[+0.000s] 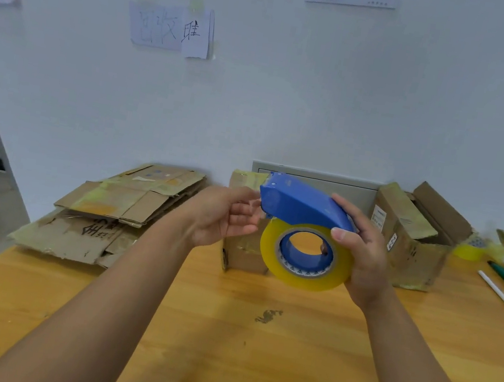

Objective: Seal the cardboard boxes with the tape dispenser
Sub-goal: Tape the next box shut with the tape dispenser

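Tape dispenser (304, 207), blue hard plastic with a curved hood, is held in the air at frame centre, over the wooden table (218, 350). The glossy yellow tape roll (303, 275) sits on its hub. Right hand (362, 254) clamps the rear and the roll at 3 o'clock. Left hand (226, 216) at 9 o'clock, fingers loosely curled at the cutter end; whether it pinches the tape end, cannot tell. Step looks like freeing the tape end; next, stick it on the box (240, 255) behind. Open-flapped box (413, 249) at 2 o'clock, flattened cardboard (115, 212) at 9.

Bare table (221, 334) near; boxes (406, 248), flat cardboard (108, 211) block back.
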`<act>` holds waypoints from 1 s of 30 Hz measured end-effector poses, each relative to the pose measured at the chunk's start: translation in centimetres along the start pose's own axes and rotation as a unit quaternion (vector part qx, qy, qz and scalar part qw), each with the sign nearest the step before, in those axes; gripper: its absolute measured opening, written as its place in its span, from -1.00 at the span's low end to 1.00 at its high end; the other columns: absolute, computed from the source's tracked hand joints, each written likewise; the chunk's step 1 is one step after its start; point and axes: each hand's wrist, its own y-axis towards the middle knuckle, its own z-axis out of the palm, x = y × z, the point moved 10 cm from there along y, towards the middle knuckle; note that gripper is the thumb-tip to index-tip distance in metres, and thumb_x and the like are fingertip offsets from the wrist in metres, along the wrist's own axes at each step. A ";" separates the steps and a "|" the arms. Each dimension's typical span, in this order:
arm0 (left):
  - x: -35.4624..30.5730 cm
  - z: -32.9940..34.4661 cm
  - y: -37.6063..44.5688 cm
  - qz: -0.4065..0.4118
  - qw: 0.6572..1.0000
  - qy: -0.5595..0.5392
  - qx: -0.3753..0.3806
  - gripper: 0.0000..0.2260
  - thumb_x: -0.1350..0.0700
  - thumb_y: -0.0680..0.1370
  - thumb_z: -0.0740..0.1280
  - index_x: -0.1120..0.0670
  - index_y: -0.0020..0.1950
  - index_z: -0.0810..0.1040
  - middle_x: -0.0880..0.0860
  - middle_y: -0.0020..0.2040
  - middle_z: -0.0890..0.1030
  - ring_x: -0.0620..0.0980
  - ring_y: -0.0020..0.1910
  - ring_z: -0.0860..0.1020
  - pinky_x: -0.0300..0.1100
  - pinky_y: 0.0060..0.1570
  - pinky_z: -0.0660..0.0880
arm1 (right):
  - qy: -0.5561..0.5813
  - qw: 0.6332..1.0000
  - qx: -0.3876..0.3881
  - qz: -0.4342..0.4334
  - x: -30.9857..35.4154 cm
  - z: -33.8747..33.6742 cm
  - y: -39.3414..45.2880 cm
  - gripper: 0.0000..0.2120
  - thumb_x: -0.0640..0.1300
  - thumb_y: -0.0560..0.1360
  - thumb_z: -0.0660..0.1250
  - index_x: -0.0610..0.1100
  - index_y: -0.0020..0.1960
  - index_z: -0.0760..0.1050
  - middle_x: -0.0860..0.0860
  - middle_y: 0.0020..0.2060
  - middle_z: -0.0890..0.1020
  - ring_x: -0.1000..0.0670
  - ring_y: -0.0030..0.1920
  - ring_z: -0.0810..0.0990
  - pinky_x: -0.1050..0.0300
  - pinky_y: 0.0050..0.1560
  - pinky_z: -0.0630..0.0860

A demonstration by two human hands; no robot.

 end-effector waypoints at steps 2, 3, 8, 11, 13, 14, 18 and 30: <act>0.1 -0.2 0.1 -0.001 1.000 0.021 -0.004 -0.84 0.20 0.59 0.31 0.26 0.10 0.59 0.07 -0.33 0.62 -0.08 -0.39 0.61 -0.22 -0.36 0.59 | -0.010 1.000 0.011 0.000 -0.1 0.2 0.0 -0.52 0.10 0.32 0.40 0.22 0.26 0.57 0.11 0.15 0.63 -0.09 0.14 0.63 0.12 0.00 0.60; 0.1 -0.4 0.2 -0.004 1.000 0.024 -0.010 -0.85 0.21 0.59 0.30 0.25 0.07 0.60 0.07 -0.34 0.60 -0.08 -0.40 0.60 -0.21 -0.37 0.58 | -0.017 1.000 0.019 -0.001 -0.1 0.3 0.0 -0.50 0.09 0.32 0.41 0.22 0.26 0.57 0.12 0.16 0.62 -0.08 0.17 0.62 0.11 0.03 0.60; 0.4 -1.7 0.9 -0.017 0.995 0.089 -0.045 -0.86 0.17 0.57 0.23 0.14 -0.04 0.58 0.03 -0.34 0.54 -0.05 -0.36 0.57 -0.18 -0.32 0.57 | -0.070 0.996 0.049 -0.001 0.0 0.8 -0.1 -0.41 0.14 0.28 0.41 0.16 0.32 0.50 0.30 0.10 0.59 0.13 0.13 0.59 0.29 0.02 0.53; 0.2 -2.1 1.4 -0.003 0.986 0.157 -0.055 -0.81 0.18 0.62 0.24 0.20 0.09 0.63 0.03 -0.33 0.57 -0.09 -0.37 0.56 -0.19 -0.32 0.56 | -0.087 0.994 0.060 0.002 -0.2 0.8 0.1 -0.39 0.14 0.26 0.41 0.14 0.32 0.49 0.31 0.09 0.59 0.18 0.11 0.58 0.34 0.00 0.51; -0.2 -2.5 1.7 0.014 0.976 0.202 -0.077 -0.82 0.24 0.63 0.22 0.19 0.05 0.63 0.06 -0.29 0.60 -0.12 -0.38 0.56 -0.20 -0.30 0.57 | -0.099 0.993 0.067 0.008 -0.2 0.7 0.3 -0.36 0.15 0.25 0.43 0.15 0.33 0.49 0.20 0.14 0.58 0.17 0.11 0.58 0.33 -0.01 0.52; -0.4 -2.7 2.0 0.021 0.971 0.222 -0.091 -0.83 0.26 0.63 0.22 0.19 0.00 0.61 0.08 -0.28 0.61 -0.13 -0.39 0.57 -0.19 -0.29 0.57 | -0.112 0.991 0.074 0.012 -0.2 0.7 0.5 -0.35 0.16 0.25 0.43 0.15 0.34 0.48 0.15 0.18 0.56 0.18 0.10 0.57 0.33 -0.02 0.52; -2.1 -4.0 2.8 0.058 0.953 0.257 -0.151 -0.84 0.23 0.63 0.27 0.14 -0.15 0.54 0.08 -0.32 0.61 -0.10 -0.39 0.58 -0.23 -0.37 0.57 | -0.170 0.980 0.104 0.022 0.1 0.5 1.8 -0.35 0.21 0.25 0.43 0.25 0.34 0.45 0.18 0.24 0.50 0.21 0.11 0.54 0.35 -0.02 0.51; -3.0 -7.9 2.2 0.137 0.905 0.328 -0.233 -0.82 0.15 0.61 0.35 0.17 -0.18 0.57 0.09 -0.35 0.57 0.02 -0.31 0.52 -0.06 -0.19 0.54 | -0.276 0.949 0.131 0.082 -1.0 -2.8 4.4 -0.43 0.01 0.46 0.50 0.30 0.40 0.41 0.28 0.16 0.49 0.34 0.01 0.55 0.33 -0.08 0.48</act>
